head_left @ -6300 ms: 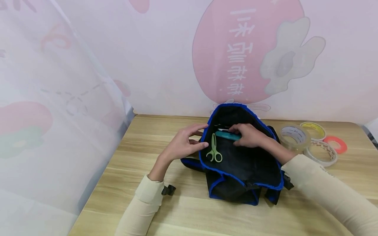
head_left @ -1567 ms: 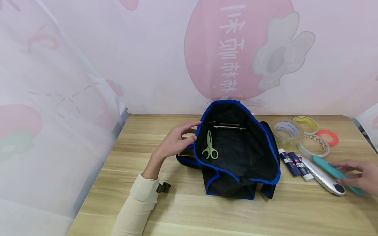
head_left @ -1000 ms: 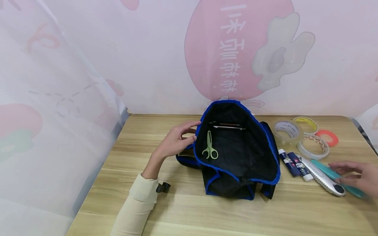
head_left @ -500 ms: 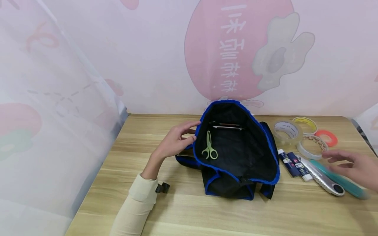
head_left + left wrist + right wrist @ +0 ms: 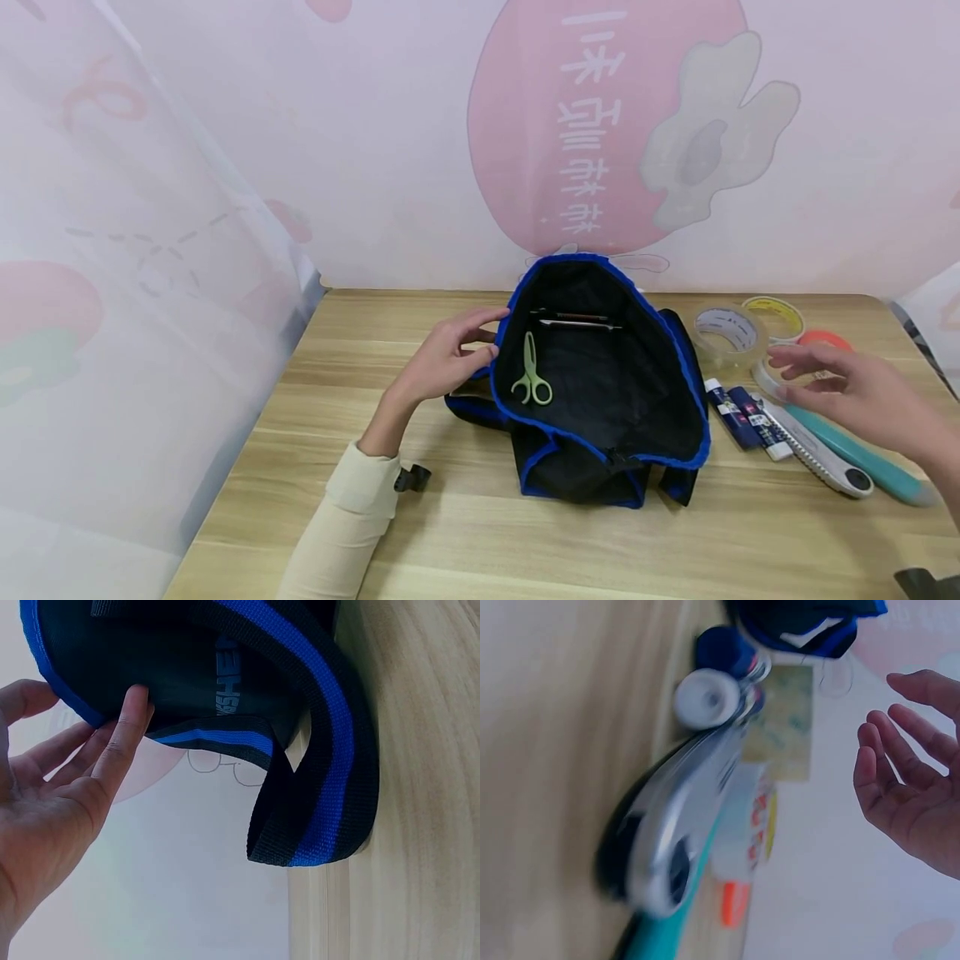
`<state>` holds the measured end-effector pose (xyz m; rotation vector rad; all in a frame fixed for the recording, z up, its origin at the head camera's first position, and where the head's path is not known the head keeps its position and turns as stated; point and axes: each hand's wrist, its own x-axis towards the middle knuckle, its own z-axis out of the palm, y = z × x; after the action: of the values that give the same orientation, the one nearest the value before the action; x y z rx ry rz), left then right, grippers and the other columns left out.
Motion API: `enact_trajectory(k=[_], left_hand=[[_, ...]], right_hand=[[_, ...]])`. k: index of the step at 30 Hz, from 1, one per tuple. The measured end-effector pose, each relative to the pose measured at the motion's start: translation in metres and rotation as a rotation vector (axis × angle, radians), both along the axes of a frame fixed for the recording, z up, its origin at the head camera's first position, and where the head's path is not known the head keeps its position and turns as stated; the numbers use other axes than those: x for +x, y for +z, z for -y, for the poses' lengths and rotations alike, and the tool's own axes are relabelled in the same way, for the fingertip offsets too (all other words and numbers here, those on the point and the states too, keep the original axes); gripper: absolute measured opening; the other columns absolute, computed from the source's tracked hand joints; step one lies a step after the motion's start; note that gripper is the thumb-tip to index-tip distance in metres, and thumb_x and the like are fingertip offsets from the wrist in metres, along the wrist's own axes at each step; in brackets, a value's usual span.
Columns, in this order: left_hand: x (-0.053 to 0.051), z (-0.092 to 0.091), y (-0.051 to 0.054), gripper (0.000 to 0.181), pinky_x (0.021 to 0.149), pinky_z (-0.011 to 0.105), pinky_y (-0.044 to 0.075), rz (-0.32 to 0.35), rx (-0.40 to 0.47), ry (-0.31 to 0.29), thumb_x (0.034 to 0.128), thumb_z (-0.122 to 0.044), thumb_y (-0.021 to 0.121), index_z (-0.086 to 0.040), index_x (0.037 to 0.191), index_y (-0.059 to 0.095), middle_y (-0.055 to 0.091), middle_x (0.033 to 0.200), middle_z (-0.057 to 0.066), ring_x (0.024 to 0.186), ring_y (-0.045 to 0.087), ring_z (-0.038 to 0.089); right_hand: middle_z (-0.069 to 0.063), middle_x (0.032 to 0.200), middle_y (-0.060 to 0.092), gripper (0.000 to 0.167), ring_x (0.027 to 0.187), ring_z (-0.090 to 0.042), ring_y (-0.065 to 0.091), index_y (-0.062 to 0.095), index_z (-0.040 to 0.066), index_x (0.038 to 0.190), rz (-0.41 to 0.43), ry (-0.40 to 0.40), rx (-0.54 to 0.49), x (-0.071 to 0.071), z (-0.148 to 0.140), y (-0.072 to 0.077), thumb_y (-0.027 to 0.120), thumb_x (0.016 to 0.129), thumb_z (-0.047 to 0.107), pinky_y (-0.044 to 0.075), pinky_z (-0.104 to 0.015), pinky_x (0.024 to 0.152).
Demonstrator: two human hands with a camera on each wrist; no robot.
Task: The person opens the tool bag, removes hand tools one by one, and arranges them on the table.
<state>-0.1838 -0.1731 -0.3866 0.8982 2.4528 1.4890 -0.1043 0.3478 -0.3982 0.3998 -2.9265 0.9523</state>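
A black tool bag (image 5: 600,392) with blue trim stands with its mouth open on the table. My left hand (image 5: 448,357) holds its left rim; in the left wrist view several fingers lie against the outer wall. Inside the bag are green scissors (image 5: 532,371) and two thin pen-like tools (image 5: 576,323). My right hand (image 5: 855,396) hovers with loosely bent fingers, nothing in them, above a teal utility knife (image 5: 862,454). Beside that lie a silver utility knife (image 5: 821,454) and two dark blue glue sticks (image 5: 731,414) (image 5: 761,422).
Behind the right hand are a clear tape roll (image 5: 726,337), a yellow-cored roll (image 5: 776,318), a partly hidden white roll (image 5: 767,379) and a red one (image 5: 825,338). A printed cloth (image 5: 390,167) stands behind the wooden table (image 5: 420,550). A bag strap (image 5: 337,750) loops near the left hand.
Glue sticks and both knives now lie right of the bag; the teal knife was inside it earlier. My right hand let go of the teal knife and moved up and left. The left hand stayed.
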Motion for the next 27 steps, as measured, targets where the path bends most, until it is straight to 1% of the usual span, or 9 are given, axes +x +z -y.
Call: enact_trajectory(k=[5, 9, 11, 13, 16, 18, 22, 24, 27], left_hand=[[0.000, 0.000, -0.001, 0.055, 0.098, 0.045, 0.065, -0.010, 0.004, 0.000, 0.1025, -0.004, 0.063, -0.007, 0.157, 0.054, 0.053, 0.162, 0.014, 0.129, 0.071, 0.038], [0.000, 0.000, -0.002, 0.055, 0.096, 0.043, 0.066, -0.013, 0.009, -0.001, 0.1024, -0.003, 0.063, -0.007, 0.157, 0.054, 0.053, 0.162, 0.014, 0.128, 0.071, 0.038], [0.000, -0.001, -0.002, 0.055, 0.096, 0.042, 0.066, -0.007, 0.012, -0.001, 0.1024, -0.003, 0.062, -0.007, 0.157, 0.054, 0.053, 0.162, 0.013, 0.128, 0.071, 0.037], [0.001, -0.001, -0.001, 0.055, 0.095, 0.041, 0.066, -0.003, 0.014, -0.002, 0.1023, -0.003, 0.062, -0.007, 0.157, 0.055, 0.054, 0.162, 0.013, 0.128, 0.071, 0.037], [0.000, -0.001, -0.001, 0.055, 0.095, 0.040, 0.066, -0.005, 0.012, 0.000, 0.1024, -0.003, 0.062, -0.007, 0.157, 0.055, 0.054, 0.162, 0.012, 0.129, 0.071, 0.036], [0.000, -0.001, -0.001, 0.055, 0.095, 0.040, 0.066, -0.007, 0.011, 0.000, 0.1024, -0.003, 0.062, -0.007, 0.157, 0.055, 0.054, 0.162, 0.012, 0.129, 0.071, 0.036], [0.000, 0.000, -0.002, 0.055, 0.096, 0.042, 0.066, -0.011, 0.007, 0.000, 0.1024, -0.003, 0.062, -0.007, 0.157, 0.055, 0.054, 0.162, 0.013, 0.129, 0.071, 0.037], [0.000, 0.000, -0.001, 0.055, 0.096, 0.043, 0.066, -0.015, 0.006, 0.001, 0.1024, -0.003, 0.062, -0.008, 0.157, 0.055, 0.054, 0.162, 0.013, 0.129, 0.071, 0.037], [0.000, 0.000, -0.001, 0.055, 0.097, 0.044, 0.065, -0.018, 0.004, 0.001, 0.1026, -0.004, 0.062, -0.008, 0.157, 0.055, 0.054, 0.162, 0.012, 0.129, 0.071, 0.037]], right_hand=[[-0.015, 0.123, 0.071, 0.045, 0.101, 0.021, 0.056, 0.067, 0.003, 0.141, -0.050, 0.063, -0.052, -0.011, 0.022, 0.015, 0.077, 0.097, 0.003, 0.050, -0.002, 0.078], [0.013, 0.118, 0.072, 0.047, 0.101, 0.018, 0.059, 0.068, 0.007, 0.141, -0.105, 0.119, -0.061, -0.020, 0.041, 0.028, 0.079, 0.096, 0.004, 0.051, -0.002, 0.082], [0.020, 0.116, 0.069, 0.047, 0.102, 0.016, 0.061, 0.067, 0.008, 0.141, -0.118, 0.145, -0.070, -0.024, 0.051, 0.033, 0.079, 0.096, 0.004, 0.051, -0.002, 0.084], [0.015, 0.119, 0.071, 0.048, 0.103, 0.016, 0.061, 0.066, 0.007, 0.143, -0.106, 0.158, -0.080, -0.027, 0.061, 0.038, 0.078, 0.097, 0.006, 0.051, -0.002, 0.085], [-0.005, 0.123, 0.075, 0.049, 0.104, 0.017, 0.059, 0.064, 0.006, 0.144, -0.078, 0.172, -0.102, -0.032, 0.077, 0.044, 0.078, 0.097, 0.006, 0.051, -0.002, 0.086], [-0.013, 0.124, 0.075, 0.051, 0.106, 0.014, 0.061, 0.064, 0.003, 0.144, -0.068, 0.184, -0.109, -0.036, 0.087, 0.048, 0.080, 0.096, 0.007, 0.051, -0.003, 0.086], [-0.012, 0.126, 0.075, 0.052, 0.109, -0.006, 0.069, 0.064, 0.004, 0.145, -0.071, 0.226, -0.093, -0.042, 0.108, 0.054, 0.081, 0.096, 0.010, 0.056, -0.009, 0.087], [-0.009, 0.127, 0.075, 0.053, 0.111, -0.017, 0.071, 0.064, 0.006, 0.145, -0.077, 0.250, -0.073, -0.046, 0.119, 0.056, 0.082, 0.096, 0.012, 0.059, -0.015, 0.088], [-0.008, 0.130, 0.074, 0.053, 0.114, -0.024, 0.072, 0.063, 0.007, 0.146, -0.064, 0.286, -0.068, -0.051, 0.133, 0.057, 0.081, 0.097, 0.013, 0.064, -0.028, 0.089]])
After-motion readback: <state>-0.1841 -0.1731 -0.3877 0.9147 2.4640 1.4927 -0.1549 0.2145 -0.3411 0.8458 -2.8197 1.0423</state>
